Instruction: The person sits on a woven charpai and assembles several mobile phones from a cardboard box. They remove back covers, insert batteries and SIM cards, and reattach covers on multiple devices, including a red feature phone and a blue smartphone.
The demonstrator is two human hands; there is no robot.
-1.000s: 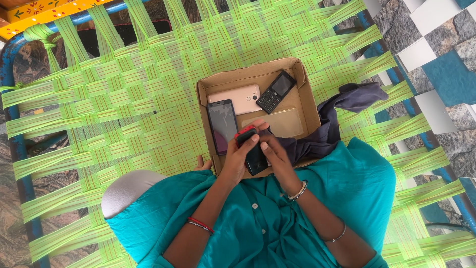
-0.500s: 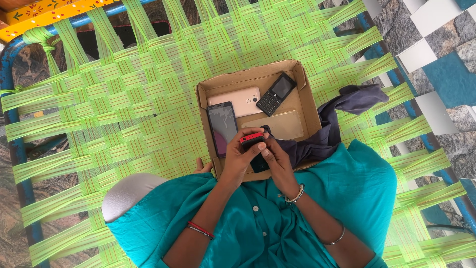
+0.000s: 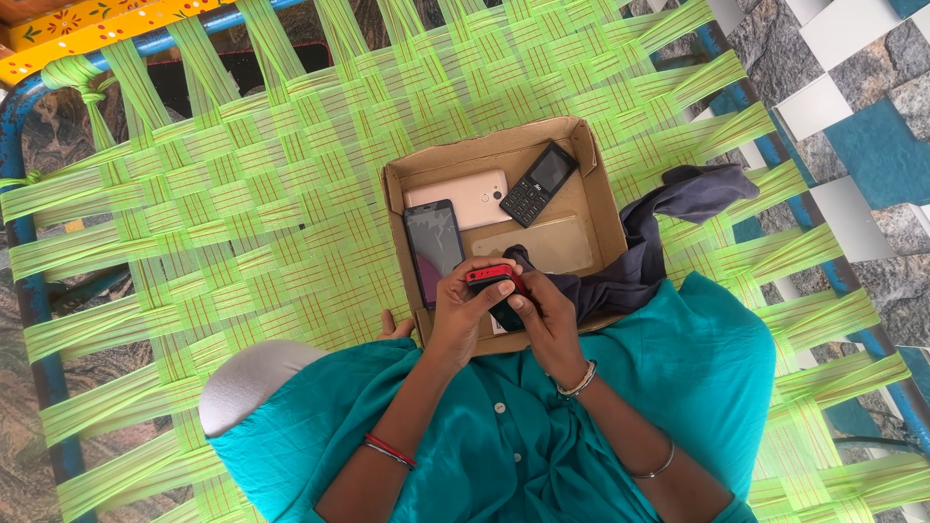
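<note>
Both hands close together on a small red-and-black phone (image 3: 492, 278): the left hand (image 3: 463, 312) wraps its left side, fingers curled over the red top edge, and the right hand (image 3: 545, 312) clamps its right side, so most of the phone is hidden. The grip sits over the near edge of a shallow brown cardboard box (image 3: 582, 155), which lies on a cot woven from bright green straps (image 3: 242, 194). Beyond the grip, inside the box, a rose-gold smartphone (image 3: 455, 193) lies face down at the far left, a dark-screened smartphone (image 3: 433, 248) lies just left of the hands, a clear phone cover (image 3: 533, 244) lies just ahead of them, and a black keypad phone (image 3: 538, 183) lies slanted at the far side. A dark grey cloth (image 3: 668, 218) drapes over the box's right wall, just right of the grip; its lower end disappears behind the right hand.
</note>
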